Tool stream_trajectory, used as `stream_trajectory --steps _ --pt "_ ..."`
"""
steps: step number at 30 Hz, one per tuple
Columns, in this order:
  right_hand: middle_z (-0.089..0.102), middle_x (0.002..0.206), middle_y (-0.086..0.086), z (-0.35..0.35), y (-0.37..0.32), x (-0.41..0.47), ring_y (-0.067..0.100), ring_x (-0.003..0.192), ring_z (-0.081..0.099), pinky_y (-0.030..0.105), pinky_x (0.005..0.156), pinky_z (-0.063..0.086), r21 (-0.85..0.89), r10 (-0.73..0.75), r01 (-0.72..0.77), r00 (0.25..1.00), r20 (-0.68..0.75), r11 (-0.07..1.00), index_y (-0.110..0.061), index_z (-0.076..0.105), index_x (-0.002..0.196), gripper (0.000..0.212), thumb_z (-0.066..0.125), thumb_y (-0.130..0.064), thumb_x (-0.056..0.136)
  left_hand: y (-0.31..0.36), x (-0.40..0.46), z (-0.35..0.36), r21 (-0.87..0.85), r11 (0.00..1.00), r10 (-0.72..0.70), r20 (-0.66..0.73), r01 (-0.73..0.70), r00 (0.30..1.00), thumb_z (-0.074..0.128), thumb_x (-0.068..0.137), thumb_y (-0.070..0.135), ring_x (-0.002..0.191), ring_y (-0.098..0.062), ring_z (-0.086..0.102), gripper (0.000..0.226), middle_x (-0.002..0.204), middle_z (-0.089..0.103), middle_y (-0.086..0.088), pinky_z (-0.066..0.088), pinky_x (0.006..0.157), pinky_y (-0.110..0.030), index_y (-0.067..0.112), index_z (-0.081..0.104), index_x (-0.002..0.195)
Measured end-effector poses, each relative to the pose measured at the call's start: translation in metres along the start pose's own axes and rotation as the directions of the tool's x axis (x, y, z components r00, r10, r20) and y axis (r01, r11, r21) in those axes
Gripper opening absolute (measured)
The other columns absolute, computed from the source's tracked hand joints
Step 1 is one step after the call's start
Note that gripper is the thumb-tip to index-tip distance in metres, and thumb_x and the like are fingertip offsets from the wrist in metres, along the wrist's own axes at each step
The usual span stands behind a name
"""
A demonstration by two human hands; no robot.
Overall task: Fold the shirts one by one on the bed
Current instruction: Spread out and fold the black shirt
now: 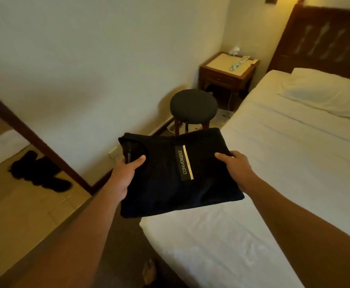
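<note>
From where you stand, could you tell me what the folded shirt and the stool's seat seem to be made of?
Folded shirt: soft matte black knit, probably cotton; it sags between the hands. Stool's seat: dark padded cover, fabric or leatherette, hard to tell; legs look wooden.

A bedroom: white-sheeted bed (pixel 294 163) with pillow (pixel 323 88), wooden headboard (pixel 325 38), nightstand (pixel 226 73) and stool (pixel 193 106)

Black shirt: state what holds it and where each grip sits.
Both hands hold the folded black shirt. The left hand grips its collar side, thumb on top; the right hand grips the opposite edge, thumb on top.
</note>
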State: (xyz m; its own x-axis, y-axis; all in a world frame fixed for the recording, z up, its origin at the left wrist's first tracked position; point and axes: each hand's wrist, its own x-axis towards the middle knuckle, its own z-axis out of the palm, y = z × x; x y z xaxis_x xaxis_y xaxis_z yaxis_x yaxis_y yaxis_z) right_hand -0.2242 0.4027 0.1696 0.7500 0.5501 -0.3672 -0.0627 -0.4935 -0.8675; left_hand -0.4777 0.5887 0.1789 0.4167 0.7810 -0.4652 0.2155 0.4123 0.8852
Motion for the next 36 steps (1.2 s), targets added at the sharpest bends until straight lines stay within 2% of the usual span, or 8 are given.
stream_trajectory --steps 5,12,14,19,23,28,31,36 --pt "0.063 0.124 0.003 0.044 -0.044 -0.011 0.027 0.111 0.061 0.046 0.098 0.052 -0.017 -0.090 0.094 0.982 0.167 0.995 -0.014 0.055 0.134 0.053 0.066 -0.047 0.093 0.009 -0.032 -0.061 -0.045 0.997 0.058 -0.177 -0.067 0.983 0.078 0.086 0.039 0.104 -0.031 0.070 0.041 0.113 0.074 -0.005 0.053 0.097 -0.053 0.021 0.069 0.122" --pt "0.066 0.116 0.006 0.148 -0.108 -0.037 0.024 0.100 0.065 0.039 0.081 0.056 0.009 -0.184 0.196 0.904 0.387 0.981 -0.014 0.058 0.126 0.044 0.068 -0.041 0.092 0.012 -0.066 -0.167 -0.151 0.973 0.097 -0.418 -0.175 0.903 0.082 0.081 0.039 0.104 -0.031 0.071 0.049 0.115 0.074 -0.004 0.057 0.094 -0.053 0.023 0.068 0.125" --pt "0.065 0.113 0.007 0.184 -0.123 -0.047 0.024 0.097 0.066 0.034 0.072 0.054 0.026 -0.201 0.211 0.881 0.429 0.977 -0.013 0.058 0.123 0.039 0.068 -0.035 0.093 0.014 -0.073 -0.200 -0.163 0.969 0.088 -0.470 -0.184 0.878 0.080 0.085 0.037 0.102 -0.032 0.072 0.044 0.113 0.075 -0.005 0.057 0.094 -0.053 0.021 0.069 0.124" --pt "0.066 0.107 0.011 0.276 -0.156 -0.081 0.029 0.093 0.067 0.037 0.068 0.054 0.041 -0.213 0.226 0.824 0.525 0.973 -0.010 0.058 0.115 0.028 0.067 -0.020 0.090 0.023 -0.088 -0.285 -0.206 0.962 0.022 -0.587 -0.176 0.810 0.072 0.090 0.038 0.092 -0.033 0.074 0.030 0.101 0.078 -0.007 0.059 0.084 -0.046 0.018 0.072 0.114" --pt "0.064 0.110 0.012 0.345 -0.180 -0.101 0.031 0.095 0.066 0.036 0.066 0.052 0.014 -0.213 0.253 0.781 0.587 0.967 -0.009 0.056 0.120 0.037 0.064 -0.017 0.084 0.034 -0.096 -0.349 -0.260 0.946 -0.024 -0.652 -0.195 0.758 0.069 0.091 0.039 0.090 -0.034 0.073 0.028 0.098 0.077 -0.009 0.058 0.082 -0.043 0.016 0.073 0.107" --pt "0.065 0.110 0.012 0.424 -0.207 -0.122 0.030 0.097 0.066 0.039 0.072 0.056 0.004 -0.222 0.284 0.741 0.633 0.959 -0.009 0.057 0.121 0.037 0.065 -0.018 0.086 0.042 -0.099 -0.429 -0.284 0.935 -0.053 -0.707 -0.214 0.705 0.071 0.088 0.043 0.093 -0.034 0.073 0.039 0.106 0.074 -0.010 0.059 0.082 -0.044 0.017 0.069 0.117" --pt "0.065 0.108 0.010 0.470 -0.225 -0.129 0.027 0.095 0.067 0.036 0.072 0.057 -0.012 -0.242 0.329 0.719 0.651 0.944 -0.009 0.059 0.120 0.034 0.066 -0.018 0.087 0.049 -0.095 -0.474 -0.295 0.930 -0.061 -0.713 -0.219 0.698 0.069 0.093 0.038 0.095 -0.036 0.072 0.022 0.107 0.073 -0.012 0.058 0.086 -0.046 0.021 0.070 0.107" --pt "0.064 0.108 0.004 0.542 -0.252 -0.128 0.021 0.096 0.065 0.030 0.072 0.053 -0.028 -0.273 0.406 0.663 0.697 0.913 -0.014 0.058 0.119 0.031 0.066 -0.021 0.091 0.050 -0.075 -0.539 -0.345 0.912 -0.110 -0.727 -0.222 0.678 0.068 0.094 0.034 0.095 -0.035 0.072 0.033 0.109 0.073 -0.015 0.059 0.084 -0.045 0.013 0.069 0.120"
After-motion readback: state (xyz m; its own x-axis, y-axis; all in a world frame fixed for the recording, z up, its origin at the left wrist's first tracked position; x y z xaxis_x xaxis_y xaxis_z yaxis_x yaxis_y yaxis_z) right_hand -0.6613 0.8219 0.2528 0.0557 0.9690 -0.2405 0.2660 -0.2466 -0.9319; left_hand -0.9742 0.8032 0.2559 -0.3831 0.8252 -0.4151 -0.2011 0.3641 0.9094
